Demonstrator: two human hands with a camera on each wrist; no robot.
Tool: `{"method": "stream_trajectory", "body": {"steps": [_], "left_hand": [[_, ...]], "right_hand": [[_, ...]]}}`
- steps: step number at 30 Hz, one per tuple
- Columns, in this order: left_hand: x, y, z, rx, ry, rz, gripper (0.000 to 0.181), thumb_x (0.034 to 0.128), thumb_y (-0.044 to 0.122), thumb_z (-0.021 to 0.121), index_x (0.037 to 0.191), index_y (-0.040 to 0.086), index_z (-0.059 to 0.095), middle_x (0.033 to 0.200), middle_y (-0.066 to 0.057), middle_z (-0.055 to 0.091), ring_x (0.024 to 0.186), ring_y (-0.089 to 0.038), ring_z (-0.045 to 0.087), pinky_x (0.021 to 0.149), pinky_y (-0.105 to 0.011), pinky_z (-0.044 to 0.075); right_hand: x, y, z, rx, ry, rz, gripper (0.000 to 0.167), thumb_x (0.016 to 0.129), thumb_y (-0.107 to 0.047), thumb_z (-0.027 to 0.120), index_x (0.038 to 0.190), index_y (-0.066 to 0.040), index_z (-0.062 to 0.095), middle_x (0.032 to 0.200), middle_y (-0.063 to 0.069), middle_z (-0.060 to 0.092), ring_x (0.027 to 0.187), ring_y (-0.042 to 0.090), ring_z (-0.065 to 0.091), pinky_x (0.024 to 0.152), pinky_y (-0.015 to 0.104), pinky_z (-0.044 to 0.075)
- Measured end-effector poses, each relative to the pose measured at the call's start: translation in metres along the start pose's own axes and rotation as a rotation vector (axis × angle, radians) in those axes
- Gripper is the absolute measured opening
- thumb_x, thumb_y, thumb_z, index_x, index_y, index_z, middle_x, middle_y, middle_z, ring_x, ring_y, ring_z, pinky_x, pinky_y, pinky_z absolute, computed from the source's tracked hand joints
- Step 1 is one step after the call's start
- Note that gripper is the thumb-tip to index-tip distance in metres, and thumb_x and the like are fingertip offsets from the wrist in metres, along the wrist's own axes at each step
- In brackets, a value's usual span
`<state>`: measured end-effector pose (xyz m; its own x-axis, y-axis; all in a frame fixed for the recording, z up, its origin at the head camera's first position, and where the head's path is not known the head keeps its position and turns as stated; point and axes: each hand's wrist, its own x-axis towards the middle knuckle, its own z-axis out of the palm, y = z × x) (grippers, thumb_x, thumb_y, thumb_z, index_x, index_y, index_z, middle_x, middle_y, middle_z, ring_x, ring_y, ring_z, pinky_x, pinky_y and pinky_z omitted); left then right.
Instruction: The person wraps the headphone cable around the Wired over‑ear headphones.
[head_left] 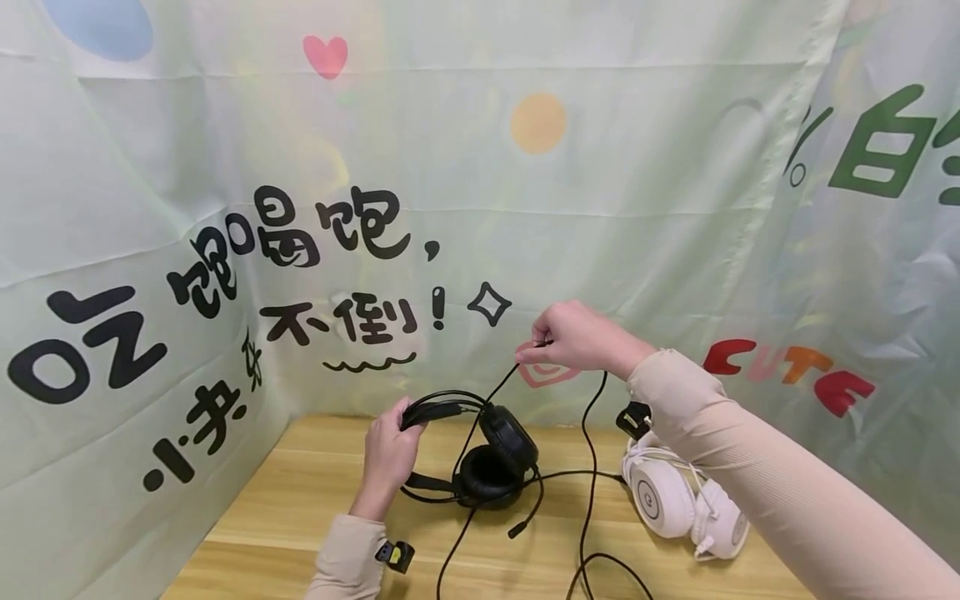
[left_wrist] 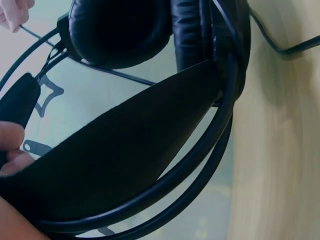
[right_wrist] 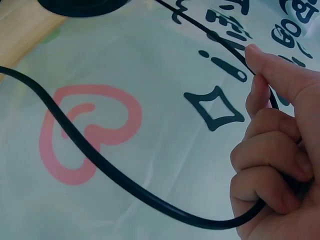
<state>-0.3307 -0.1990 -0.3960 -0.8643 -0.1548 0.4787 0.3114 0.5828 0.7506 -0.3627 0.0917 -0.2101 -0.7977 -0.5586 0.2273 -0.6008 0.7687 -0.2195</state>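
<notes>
A black over-ear headset (head_left: 512,440) with padded ear cups and a microphone boom (head_left: 531,512) is tilted on its side above the wooden table. My left hand (head_left: 392,446) grips its headband (left_wrist: 115,145); the left wrist view shows fingers (left_wrist: 11,137) at the band's edge. Up and to the right, my right hand (head_left: 581,335) holds the headset's black cable (right_wrist: 135,187). Thumb and index finger pinch the cable while the other fingers curl round it. One stretch runs taut toward the headset, and a loose one hangs down to the table.
White headphones (head_left: 663,500) with a bundled white cable lie on the table (head_left: 300,492) at the right, below my right forearm. More black cable (head_left: 590,533) loops along the front. A printed cloth (head_left: 637,208) hangs close behind the table and at its left.
</notes>
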Motion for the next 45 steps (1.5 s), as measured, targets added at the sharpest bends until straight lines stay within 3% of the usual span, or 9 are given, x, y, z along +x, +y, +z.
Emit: {"method": "stream_trajectory", "body": {"steps": [7,15,21,27,33,40,45], "left_hand": [[0.0,0.0,0.004,-0.046,0.069,-0.035,0.017,0.0911,0.01,0.065,0.077,0.013,0.056,0.061,0.006,0.041,0.061,-0.017,0.043,0.062,-0.031,0.033],[-0.001,-0.004,0.004,-0.065,0.164,-0.075,0.013,0.0895,0.006,0.062,0.078,0.01,0.059,0.062,0.004,0.043,0.062,-0.019,0.044,0.062,-0.032,0.032],[-0.001,-0.004,0.006,-0.06,0.186,-0.105,0.017,0.0897,0.008,0.062,0.075,0.011,0.055,0.061,0.001,0.042,0.062,-0.022,0.044,0.062,-0.033,0.033],[-0.001,-0.004,0.006,-0.05,0.207,-0.126,0.016,0.0905,0.009,0.061,0.076,0.011,0.055,0.063,-0.001,0.045,0.063,-0.023,0.045,0.063,-0.034,0.033],[-0.001,-0.008,0.006,-0.077,0.227,-0.145,0.015,0.0899,0.008,0.061,0.076,0.011,0.057,0.064,-0.003,0.049,0.066,-0.025,0.048,0.065,-0.034,0.036],[0.001,-0.009,0.003,-0.106,0.257,-0.185,0.019,0.0893,0.008,0.065,0.073,0.009,0.056,0.064,-0.002,0.049,0.073,-0.028,0.053,0.07,-0.035,0.038],[0.002,-0.008,0.002,-0.133,0.262,-0.205,0.019,0.0892,0.008,0.065,0.072,0.008,0.056,0.065,-0.002,0.049,0.075,-0.028,0.053,0.071,-0.035,0.037]], "right_hand": [[-0.001,-0.007,0.0,0.024,-0.01,-0.019,0.034,0.098,-0.036,0.079,0.074,-0.013,0.07,0.065,-0.007,0.061,0.056,0.008,0.043,0.058,0.025,0.038],[-0.005,-0.017,0.001,0.057,-0.017,-0.043,0.035,0.101,-0.034,0.075,0.072,-0.015,0.069,0.06,-0.009,0.054,0.054,0.006,0.041,0.06,0.025,0.039],[-0.009,-0.024,0.001,0.058,-0.035,-0.056,0.038,0.103,-0.033,0.073,0.068,-0.02,0.066,0.058,-0.01,0.053,0.05,0.004,0.036,0.056,0.023,0.036],[-0.014,-0.034,0.0,0.112,-0.081,-0.065,0.041,0.105,-0.032,0.069,0.067,-0.019,0.062,0.058,-0.01,0.053,0.05,0.005,0.037,0.062,0.024,0.042],[-0.02,-0.041,0.0,0.117,-0.062,-0.078,0.037,0.105,-0.031,0.07,0.07,-0.017,0.066,0.06,-0.007,0.059,0.049,0.005,0.038,0.06,0.025,0.043],[-0.026,-0.051,0.004,0.088,-0.038,-0.114,0.038,0.103,-0.03,0.072,0.069,-0.019,0.06,0.057,-0.011,0.041,0.051,0.004,0.032,0.057,0.022,0.035],[-0.029,-0.057,0.006,0.104,-0.043,-0.132,0.033,0.103,-0.029,0.071,0.073,-0.018,0.065,0.058,-0.011,0.042,0.051,0.004,0.033,0.057,0.022,0.036]]}}
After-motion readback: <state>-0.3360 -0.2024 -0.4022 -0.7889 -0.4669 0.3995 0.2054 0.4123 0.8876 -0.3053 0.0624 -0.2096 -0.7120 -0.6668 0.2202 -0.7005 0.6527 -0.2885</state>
